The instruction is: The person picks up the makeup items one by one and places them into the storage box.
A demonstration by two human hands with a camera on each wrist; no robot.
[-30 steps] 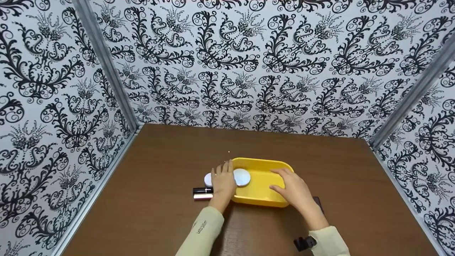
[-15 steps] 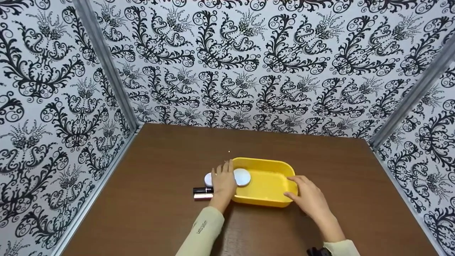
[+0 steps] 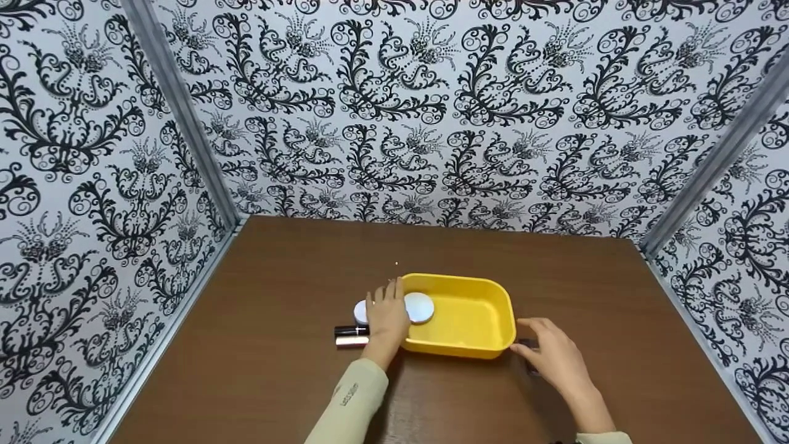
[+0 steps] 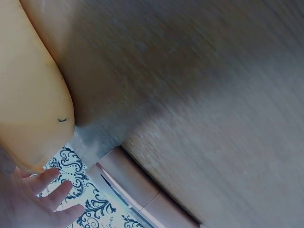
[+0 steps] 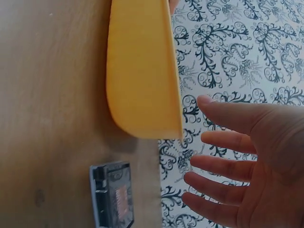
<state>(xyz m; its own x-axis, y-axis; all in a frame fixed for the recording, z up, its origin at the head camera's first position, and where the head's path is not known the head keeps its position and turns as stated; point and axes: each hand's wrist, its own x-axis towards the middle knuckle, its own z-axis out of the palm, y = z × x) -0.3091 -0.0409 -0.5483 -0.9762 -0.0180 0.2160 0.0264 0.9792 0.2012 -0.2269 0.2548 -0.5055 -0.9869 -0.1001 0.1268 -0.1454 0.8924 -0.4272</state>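
Note:
My left hand (image 3: 387,317) rests at the left rim of a yellow tub (image 3: 468,353), its fingers loosely straight. In the left wrist view, those fingers (image 4: 57,194) are spread beside the tub's wall (image 4: 35,85). A round white flat case (image 3: 419,307) lies inside the tub, by this hand. My right hand (image 3: 555,354) is just right of the tub, thumb and fingers apart, holding nothing. Partly hidden under it, a small dark box (image 3: 529,354) lies on the table; the right wrist view shows this box (image 5: 114,194) with a reddish label.
Left of my left hand lie another round white item (image 3: 361,312), a black tube (image 3: 351,330) and a pinkish metallic tube (image 3: 352,341), all partly covered by the hand. The brown table (image 3: 296,265) meets patterned walls (image 3: 400,154) at the back and sides.
My right hand has moved right, from inside the tub, past its right rim, to beside the dark box. The left hand, tub and white case look unmoved.

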